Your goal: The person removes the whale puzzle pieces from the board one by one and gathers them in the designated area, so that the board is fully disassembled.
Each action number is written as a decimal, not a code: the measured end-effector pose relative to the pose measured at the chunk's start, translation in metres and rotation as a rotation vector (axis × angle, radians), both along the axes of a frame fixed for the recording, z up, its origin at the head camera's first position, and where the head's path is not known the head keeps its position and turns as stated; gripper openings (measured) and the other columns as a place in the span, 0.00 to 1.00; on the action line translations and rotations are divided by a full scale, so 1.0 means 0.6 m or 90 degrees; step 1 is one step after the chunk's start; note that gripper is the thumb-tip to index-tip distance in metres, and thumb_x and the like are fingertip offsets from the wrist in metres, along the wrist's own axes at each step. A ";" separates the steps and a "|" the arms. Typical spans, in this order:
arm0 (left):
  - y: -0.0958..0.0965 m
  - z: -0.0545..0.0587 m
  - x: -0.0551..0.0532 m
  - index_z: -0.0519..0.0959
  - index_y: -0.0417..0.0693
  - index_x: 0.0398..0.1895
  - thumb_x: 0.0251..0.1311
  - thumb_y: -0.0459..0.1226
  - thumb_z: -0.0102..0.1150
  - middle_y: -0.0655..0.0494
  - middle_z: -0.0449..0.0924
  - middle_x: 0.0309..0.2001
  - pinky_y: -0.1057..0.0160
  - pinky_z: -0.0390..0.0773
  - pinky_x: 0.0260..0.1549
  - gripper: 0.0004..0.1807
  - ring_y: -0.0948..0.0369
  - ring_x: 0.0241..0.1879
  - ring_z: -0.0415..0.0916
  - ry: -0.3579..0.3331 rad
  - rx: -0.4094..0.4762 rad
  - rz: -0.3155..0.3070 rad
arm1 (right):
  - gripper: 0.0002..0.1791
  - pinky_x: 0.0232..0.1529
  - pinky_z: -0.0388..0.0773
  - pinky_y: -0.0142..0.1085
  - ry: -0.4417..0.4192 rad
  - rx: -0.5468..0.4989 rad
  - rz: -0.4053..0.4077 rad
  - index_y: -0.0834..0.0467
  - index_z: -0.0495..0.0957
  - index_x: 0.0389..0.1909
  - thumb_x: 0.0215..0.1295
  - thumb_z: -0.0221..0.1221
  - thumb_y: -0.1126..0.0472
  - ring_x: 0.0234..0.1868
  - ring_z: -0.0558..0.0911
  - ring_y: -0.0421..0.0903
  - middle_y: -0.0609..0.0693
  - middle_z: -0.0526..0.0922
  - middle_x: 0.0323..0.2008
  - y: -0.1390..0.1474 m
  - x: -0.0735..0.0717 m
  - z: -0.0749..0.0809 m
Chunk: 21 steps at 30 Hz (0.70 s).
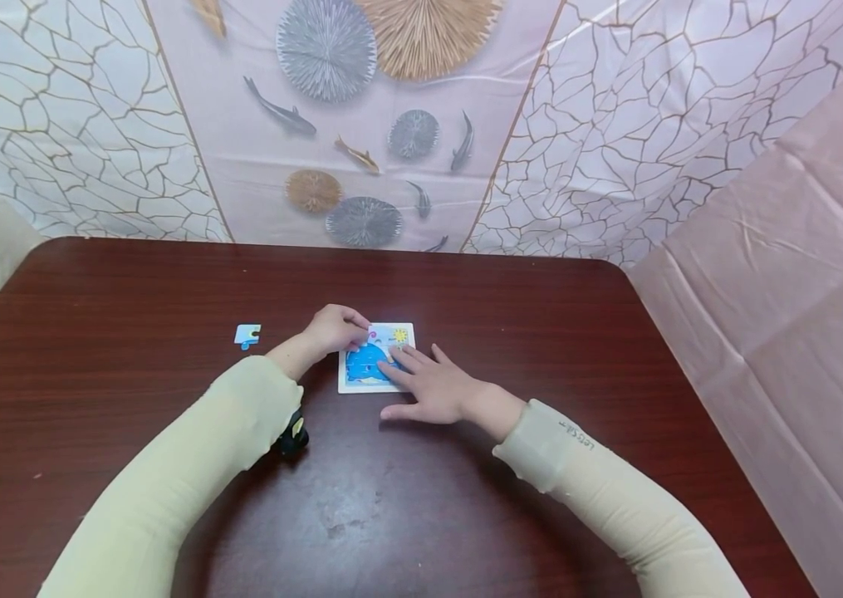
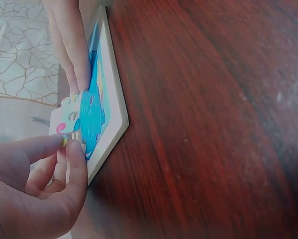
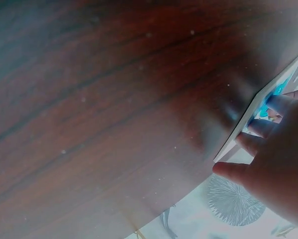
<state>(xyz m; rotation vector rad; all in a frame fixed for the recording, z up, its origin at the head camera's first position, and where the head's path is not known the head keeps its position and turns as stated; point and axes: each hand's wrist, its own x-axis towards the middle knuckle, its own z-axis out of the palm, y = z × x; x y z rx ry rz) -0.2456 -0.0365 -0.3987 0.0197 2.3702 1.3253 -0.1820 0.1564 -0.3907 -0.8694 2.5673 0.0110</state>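
Observation:
A small jigsaw puzzle of a blue whale in a white-rimmed tray (image 1: 376, 389) lies on the table, with a yellow sun at its upper right. At the tray's left side, my left hand (image 1: 335, 326) pinches a small puzzle piece (image 2: 64, 142) between thumb and forefinger, close over the picture; the fingertips hide most of it. My right hand (image 1: 436, 392) lies spread from the right, its straight fingertips resting on the puzzle and its thumb out in front of the tray. Left of the left hand, a loose light-blue puzzle piece (image 1: 246, 335) lies flat.
The dark red-brown wooden table (image 1: 511, 515) reaches back to a patterned cloth backdrop (image 1: 361, 149). A pinkish cloth (image 1: 780, 291) hangs along the right side. Beneath the left sleeve shows a black wrist-worn device (image 1: 292, 437).

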 end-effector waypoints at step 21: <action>-0.039 -0.001 -0.005 0.75 0.35 0.53 0.62 0.33 0.55 0.37 0.76 0.52 0.65 0.81 0.44 0.18 0.62 0.34 0.79 -0.025 0.076 0.012 | 0.45 0.71 0.40 0.58 -0.007 0.009 -0.007 0.44 0.44 0.73 0.60 0.42 0.28 0.75 0.42 0.48 0.47 0.42 0.75 -0.003 0.000 0.001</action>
